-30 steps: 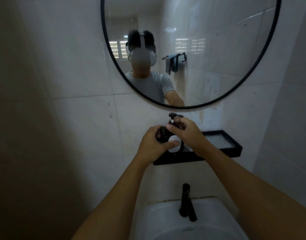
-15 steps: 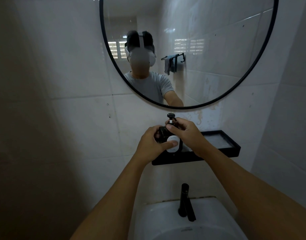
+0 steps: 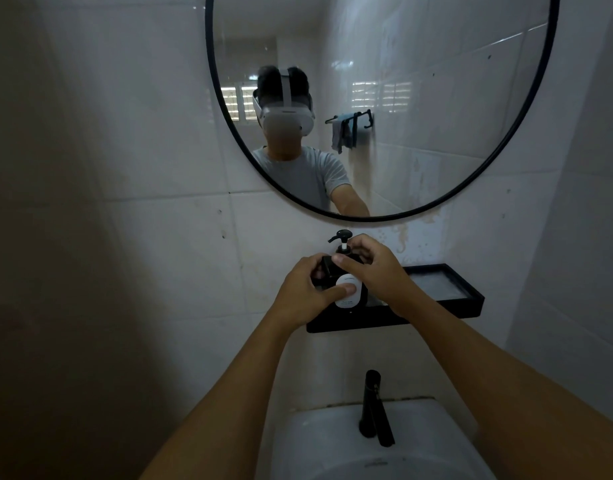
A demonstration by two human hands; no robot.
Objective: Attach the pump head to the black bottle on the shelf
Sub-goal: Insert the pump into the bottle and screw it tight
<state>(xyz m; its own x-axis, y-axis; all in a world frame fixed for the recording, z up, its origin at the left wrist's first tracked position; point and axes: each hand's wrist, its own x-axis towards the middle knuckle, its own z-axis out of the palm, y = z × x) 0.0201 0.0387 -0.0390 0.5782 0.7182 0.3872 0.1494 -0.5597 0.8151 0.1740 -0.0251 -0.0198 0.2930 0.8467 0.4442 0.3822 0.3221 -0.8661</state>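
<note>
Two hands share the work; left hand (image 3: 303,291) grips the black bottle (image 3: 350,292) steady on the shelf (image 3: 447,306); right hand (image 3: 374,263) fingers pinch the pump head (image 3: 343,242) collar, probably for screwing.

Both hands hide most of the black bottle (image 3: 362,296); its label text is unreadable.

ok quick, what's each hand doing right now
Left hand: closed around the black bottle, thumb on its white label.
Right hand: fingers closed on the pump head collar.
</note>
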